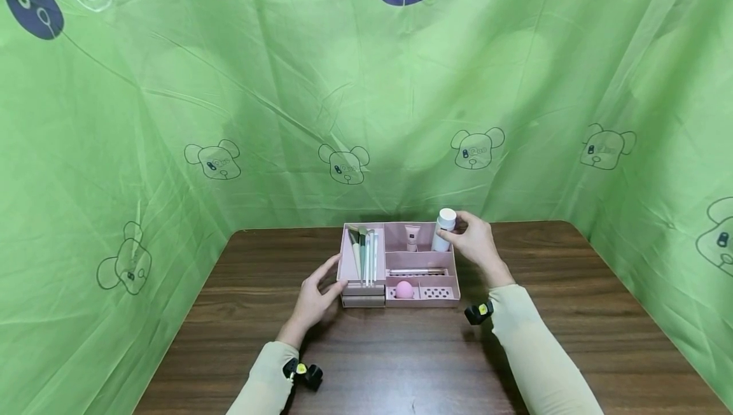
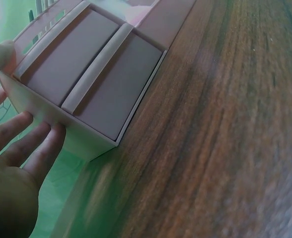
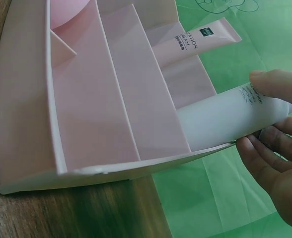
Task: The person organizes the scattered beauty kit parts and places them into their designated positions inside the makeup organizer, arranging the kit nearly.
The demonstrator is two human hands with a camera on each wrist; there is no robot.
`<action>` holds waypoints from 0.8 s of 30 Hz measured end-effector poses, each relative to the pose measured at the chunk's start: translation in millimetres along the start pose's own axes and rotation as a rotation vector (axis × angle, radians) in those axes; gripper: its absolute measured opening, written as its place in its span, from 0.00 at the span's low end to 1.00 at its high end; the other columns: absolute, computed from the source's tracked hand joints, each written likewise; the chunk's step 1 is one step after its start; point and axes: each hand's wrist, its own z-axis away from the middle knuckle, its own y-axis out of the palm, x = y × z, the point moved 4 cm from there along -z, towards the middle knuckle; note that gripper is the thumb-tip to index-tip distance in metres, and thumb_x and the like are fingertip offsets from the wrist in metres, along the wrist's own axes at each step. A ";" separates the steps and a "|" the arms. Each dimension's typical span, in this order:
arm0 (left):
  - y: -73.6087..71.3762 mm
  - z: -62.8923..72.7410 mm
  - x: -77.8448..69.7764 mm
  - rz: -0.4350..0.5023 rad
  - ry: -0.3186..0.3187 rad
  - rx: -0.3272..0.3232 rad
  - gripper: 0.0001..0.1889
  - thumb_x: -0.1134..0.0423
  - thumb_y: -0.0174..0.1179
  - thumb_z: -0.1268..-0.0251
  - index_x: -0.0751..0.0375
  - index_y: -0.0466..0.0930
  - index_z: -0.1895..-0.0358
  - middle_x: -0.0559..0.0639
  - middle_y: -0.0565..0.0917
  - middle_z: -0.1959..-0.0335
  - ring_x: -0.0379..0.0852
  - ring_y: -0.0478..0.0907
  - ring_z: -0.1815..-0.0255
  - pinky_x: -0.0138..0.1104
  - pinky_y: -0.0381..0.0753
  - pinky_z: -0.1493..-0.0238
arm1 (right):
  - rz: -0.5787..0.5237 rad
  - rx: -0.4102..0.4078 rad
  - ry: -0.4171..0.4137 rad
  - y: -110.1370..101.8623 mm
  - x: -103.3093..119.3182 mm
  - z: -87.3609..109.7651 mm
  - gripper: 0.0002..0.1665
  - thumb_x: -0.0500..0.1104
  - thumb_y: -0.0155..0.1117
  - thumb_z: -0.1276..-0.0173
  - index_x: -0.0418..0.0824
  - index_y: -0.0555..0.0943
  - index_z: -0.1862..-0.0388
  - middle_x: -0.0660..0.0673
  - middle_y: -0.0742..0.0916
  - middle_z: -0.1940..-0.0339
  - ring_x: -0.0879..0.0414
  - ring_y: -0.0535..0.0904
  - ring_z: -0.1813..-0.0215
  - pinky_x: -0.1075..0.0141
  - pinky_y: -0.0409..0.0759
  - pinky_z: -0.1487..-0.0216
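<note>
A pink desktop organizer (image 1: 424, 303) stands on the table, with compartments on the right and two stacked drawers (image 2: 71, 54) at its front left. My right hand (image 1: 476, 240) pinches a white bottle (image 1: 441, 240) with a white cap between thumb and fingers. The bottle's lower part is inside the back right compartment, and whether it touches the bottom is hidden. Beside it a pink cream tube (image 3: 200, 43) stands in the same back row. My left hand (image 1: 312, 300) rests against the organizer's left side, fingers extended on the side wall and thumb at the upper edge.
Several makeup brushes (image 1: 363, 253) lie in the organizer's left top section. A slim stick (image 1: 417, 271) lies in the middle row, and a pink ball (image 1: 404, 289) sits in a front compartment. Green printed cloth (image 1: 343, 84) hangs behind and beside the brown wooden table (image 1: 395, 364).
</note>
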 end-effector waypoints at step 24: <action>0.2 -0.3 -0.9 -0.004 -0.002 0.005 0.31 0.65 0.63 0.34 0.67 0.65 0.30 0.69 0.70 0.33 0.67 0.69 0.34 0.54 0.74 0.37 | -0.047 0.005 -0.023 -2.7 0.6 2.1 0.20 0.43 0.73 0.40 0.36 0.82 0.51 0.41 0.89 0.62 0.49 0.85 0.61 0.57 0.86 0.55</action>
